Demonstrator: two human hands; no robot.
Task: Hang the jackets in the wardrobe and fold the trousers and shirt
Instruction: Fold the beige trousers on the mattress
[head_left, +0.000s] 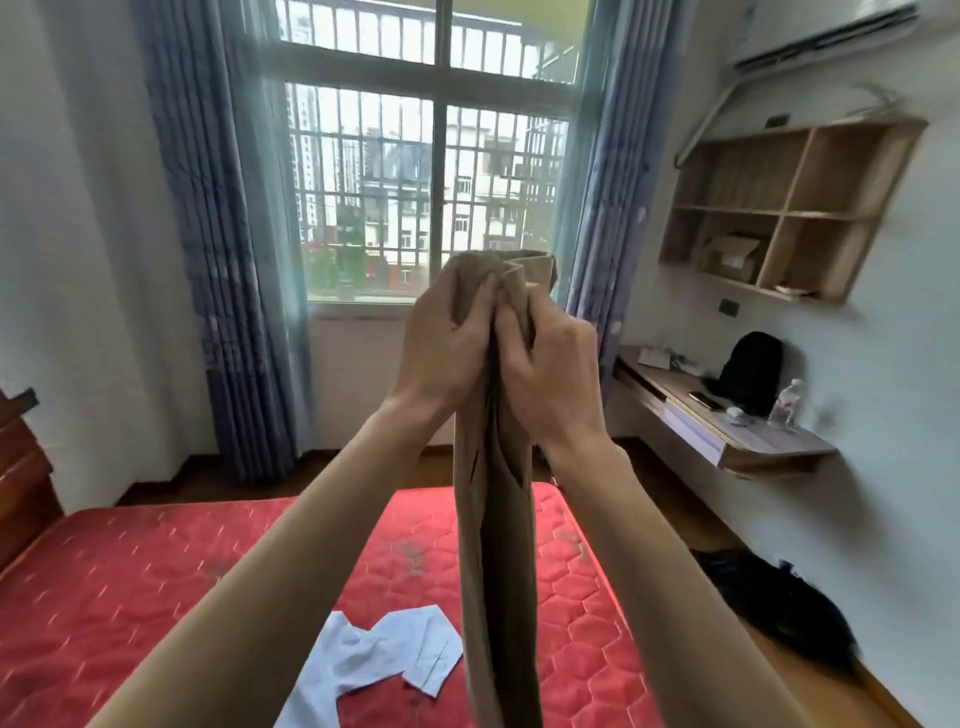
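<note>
Tan trousers (493, 545) at frame centre, long axis vertical, one end up, left hand (447, 348) and right hand (545, 364) side by side, fingers bunching that top end, white shirt (384, 660) lying on red mattress (130, 571) lower centre, barred window (415, 156) behind, desk (727, 426) at right.

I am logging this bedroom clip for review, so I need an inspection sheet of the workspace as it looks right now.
Surface: red mattress, bare, with dark smudges near its middle.
Job's things: tan trousers held up and hanging lengthwise over the mattress; white shirt lying crumpled on the mattress. No jackets or wardrobe in view.
Clutter: dark heap on the floor at the right; backpack and bottle on the desk.
Hands: left hand and right hand both grip the trousers' top end, close together.
Cables: nothing seen.
Surroundings: barred window, blue curtains, wall shelf, air conditioner.
</note>
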